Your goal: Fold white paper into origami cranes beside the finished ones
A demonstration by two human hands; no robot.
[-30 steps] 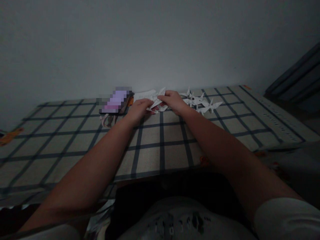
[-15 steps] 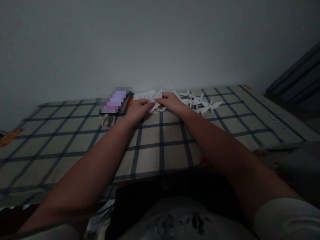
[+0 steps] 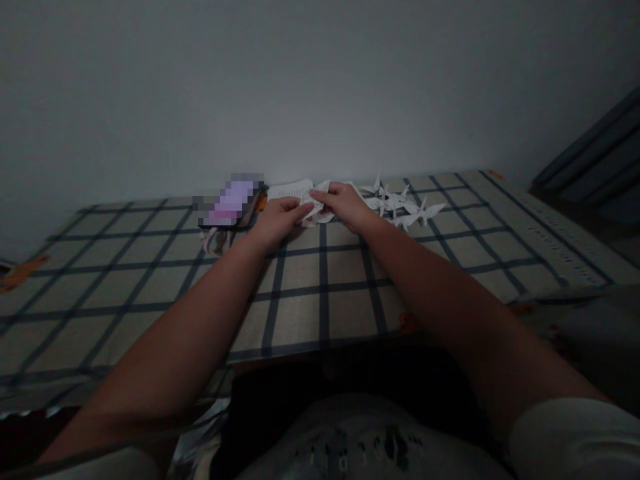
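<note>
Both arms reach far across a checked cloth [image 3: 320, 287] toward the wall. My left hand [image 3: 279, 219] and my right hand [image 3: 343, 202] meet over a small piece of folded white paper [image 3: 314, 204], each pinching a side of it with closed fingers. The paper lies low against the cloth and is partly hidden by the fingers. A printed white sheet [image 3: 290, 191] lies just behind the hands. To the right of my right hand sit several folded white paper cranes [image 3: 400, 203] in a loose cluster.
A blurred purple object [image 3: 231, 200] lies left of the hands near the wall, with a pale cord [image 3: 214, 240] looping in front of it. A plain wall rises behind. A dark striped surface [image 3: 590, 167] stands at the far right.
The folded paper, earlier raised with a point sticking up between the hands, now lies lower and flatter. Both hands have shifted only slightly.
</note>
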